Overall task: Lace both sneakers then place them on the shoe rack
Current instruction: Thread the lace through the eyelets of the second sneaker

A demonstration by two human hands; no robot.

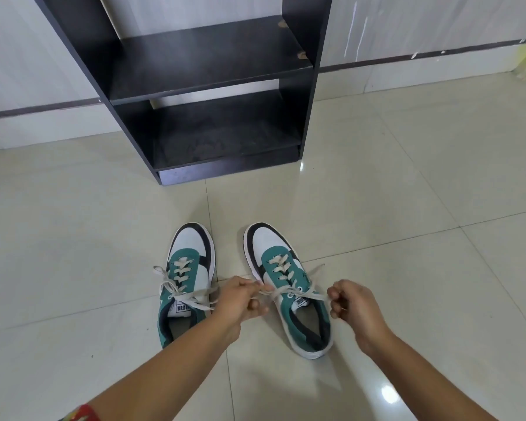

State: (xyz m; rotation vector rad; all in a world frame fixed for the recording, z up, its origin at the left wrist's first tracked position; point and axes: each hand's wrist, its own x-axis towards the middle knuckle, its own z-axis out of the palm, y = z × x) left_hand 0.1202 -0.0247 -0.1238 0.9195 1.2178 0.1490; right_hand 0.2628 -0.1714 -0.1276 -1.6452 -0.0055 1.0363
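Two green, white and black sneakers stand side by side on the tiled floor, toes pointing at the rack. The left sneaker (pixel 186 268) has its lace tied, with loose loops spread over its top. The right sneaker (pixel 283 265) is laced up to its top eyelets. My left hand (pixel 240 299) pinches one end of the right sneaker's lace (pixel 281 292) on its left side. My right hand (pixel 351 305) pinches the other end on its right side. The lace is pulled taut between both hands. The black shoe rack (pixel 207 65) stands just beyond, its two shelves bare.
The rack stands against a pale wall with a dark skirting stripe (pixel 422 57). Glossy cream floor tiles (pixel 407 192) stretch all around the sneakers. A red band (pixel 85 413) sits on my left wrist at the bottom edge.
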